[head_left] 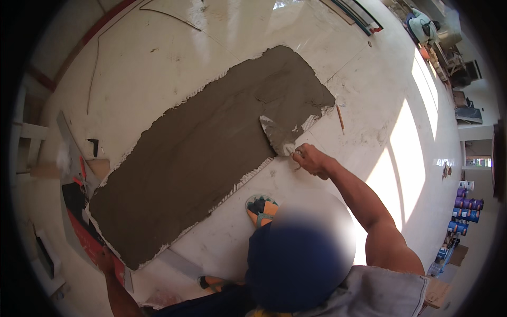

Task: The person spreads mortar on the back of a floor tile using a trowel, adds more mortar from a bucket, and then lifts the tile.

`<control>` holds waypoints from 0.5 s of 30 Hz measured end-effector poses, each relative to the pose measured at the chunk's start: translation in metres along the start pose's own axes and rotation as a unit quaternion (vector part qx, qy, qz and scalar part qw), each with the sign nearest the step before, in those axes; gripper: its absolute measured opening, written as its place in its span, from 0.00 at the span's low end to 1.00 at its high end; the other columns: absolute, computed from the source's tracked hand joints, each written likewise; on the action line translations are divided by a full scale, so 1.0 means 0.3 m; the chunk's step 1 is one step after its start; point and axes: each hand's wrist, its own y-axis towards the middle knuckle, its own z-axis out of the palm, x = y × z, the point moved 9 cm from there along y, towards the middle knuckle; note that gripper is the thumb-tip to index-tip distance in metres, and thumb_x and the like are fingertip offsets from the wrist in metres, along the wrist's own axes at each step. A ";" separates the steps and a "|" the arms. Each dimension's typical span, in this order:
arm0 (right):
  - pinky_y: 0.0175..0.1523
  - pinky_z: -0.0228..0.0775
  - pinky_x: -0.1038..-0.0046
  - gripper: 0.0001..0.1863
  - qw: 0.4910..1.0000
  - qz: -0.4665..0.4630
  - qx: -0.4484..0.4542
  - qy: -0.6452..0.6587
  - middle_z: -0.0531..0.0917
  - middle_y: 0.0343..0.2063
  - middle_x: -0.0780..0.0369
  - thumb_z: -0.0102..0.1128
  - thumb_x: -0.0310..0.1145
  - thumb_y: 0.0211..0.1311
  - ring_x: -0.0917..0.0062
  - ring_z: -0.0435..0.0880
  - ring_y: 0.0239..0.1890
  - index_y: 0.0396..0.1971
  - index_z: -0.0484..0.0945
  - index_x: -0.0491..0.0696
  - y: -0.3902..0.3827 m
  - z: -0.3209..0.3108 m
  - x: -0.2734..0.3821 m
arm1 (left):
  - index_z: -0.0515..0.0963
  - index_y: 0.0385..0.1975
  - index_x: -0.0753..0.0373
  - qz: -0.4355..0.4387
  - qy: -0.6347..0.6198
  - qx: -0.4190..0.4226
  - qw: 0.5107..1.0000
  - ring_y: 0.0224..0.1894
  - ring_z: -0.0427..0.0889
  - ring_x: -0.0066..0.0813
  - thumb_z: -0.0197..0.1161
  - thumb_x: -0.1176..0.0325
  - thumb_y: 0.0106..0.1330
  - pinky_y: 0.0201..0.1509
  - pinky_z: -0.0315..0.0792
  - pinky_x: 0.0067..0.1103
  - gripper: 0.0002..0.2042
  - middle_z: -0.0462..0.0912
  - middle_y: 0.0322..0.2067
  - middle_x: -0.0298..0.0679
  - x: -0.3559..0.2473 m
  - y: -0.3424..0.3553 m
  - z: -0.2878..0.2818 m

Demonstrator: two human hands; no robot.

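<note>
Right hand (pixel 312 160) clenched round the trowel (pixel 272 134), blade on grey mortar (pixel 185 153) along the slab (pixel 244 182)'s near long edge: spreading, apparently; next wants a low, even sweep. Left hand (pixel 106 260) beside the left short edge, grip unreadable.

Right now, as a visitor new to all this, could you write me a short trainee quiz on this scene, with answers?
1. What tool is the right hand holding?
2. True or false: the thin brown stick lies outside the spread grey paste.
3. Fill in: of the two hands, the ____ one is nearer that stick.

Key:
1. A flat-bladed trowel.
2. True; it lies on the pale floor.
3. Right.
</note>
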 end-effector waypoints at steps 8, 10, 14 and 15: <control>0.15 0.72 0.72 0.23 0.977 -0.008 -0.137 0.161 0.72 0.13 0.63 0.51 0.46 0.77 0.78 0.75 0.12 0.33 0.76 0.39 0.032 -0.179 -0.037 | 0.81 0.32 0.74 0.045 0.019 -0.058 0.997 0.33 0.83 0.57 0.54 0.54 0.73 0.39 0.70 0.45 0.23 0.82 0.28 0.59 0.104 -0.058 -0.094; 0.16 0.73 0.69 0.23 0.962 0.025 -0.230 0.145 0.76 0.15 0.60 0.51 0.45 0.76 0.74 0.78 0.13 0.34 0.76 0.37 0.059 -0.288 -0.157 | 0.78 0.26 0.75 0.041 -0.041 -0.036 0.998 0.29 0.80 0.53 0.55 0.56 0.74 0.36 0.69 0.44 0.24 0.79 0.25 0.58 0.055 -0.056 -0.021; 0.21 0.80 0.60 0.23 0.958 0.066 -0.257 0.108 0.84 0.22 0.46 0.53 0.43 0.74 0.59 0.86 0.19 0.36 0.77 0.32 0.138 -0.161 -0.195 | 0.77 0.26 0.76 0.047 -0.027 -0.047 0.997 0.26 0.78 0.54 0.55 0.55 0.74 0.34 0.68 0.45 0.25 0.78 0.23 0.59 0.145 -0.068 -0.046; 0.21 0.80 0.59 0.24 0.960 0.086 -0.239 0.118 0.84 0.23 0.44 0.53 0.43 0.74 0.57 0.86 0.19 0.36 0.77 0.31 0.106 -0.118 -0.187 | 0.77 0.26 0.76 0.044 -0.020 -0.039 0.998 0.25 0.78 0.55 0.54 0.55 0.74 0.34 0.68 0.45 0.25 0.78 0.23 0.60 0.152 -0.075 -0.031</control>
